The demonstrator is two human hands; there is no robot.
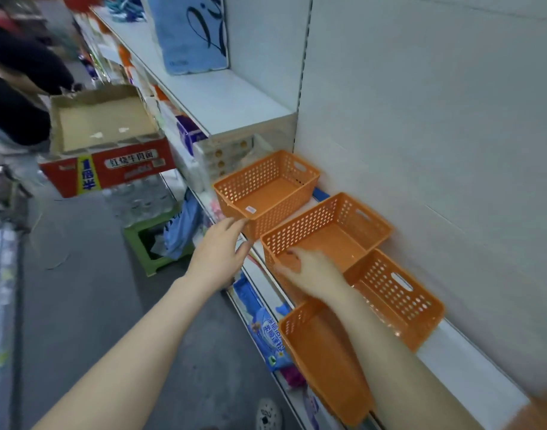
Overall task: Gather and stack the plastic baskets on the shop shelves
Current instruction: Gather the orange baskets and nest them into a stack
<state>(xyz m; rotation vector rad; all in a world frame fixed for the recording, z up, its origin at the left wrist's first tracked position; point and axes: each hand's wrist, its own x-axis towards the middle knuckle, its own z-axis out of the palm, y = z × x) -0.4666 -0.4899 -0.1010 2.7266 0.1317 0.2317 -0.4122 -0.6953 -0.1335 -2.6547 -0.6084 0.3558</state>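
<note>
Three orange perforated plastic baskets stand in a row on a white shelf [470, 370]. The far basket [266, 187] carries a small label on its front rim. My left hand [218, 256] reaches toward that basket's near corner, fingers apart, its fingertips just at the corner. The middle basket [331, 231] has my right hand [312, 271] over its front rim; whether the fingers grip the rim I cannot tell. The near basket [386, 308] lies under my right forearm, its front end jutting past the shelf edge.
A higher shelf [222, 97] holds a blue pack [191, 32]. An open red-sided cardboard box [107, 141] sits over bottled water [138, 200] and a green stool [148, 243] in the aisle. Another person stands far left [14, 88]. Blue packets [266, 330] fill the lower shelf.
</note>
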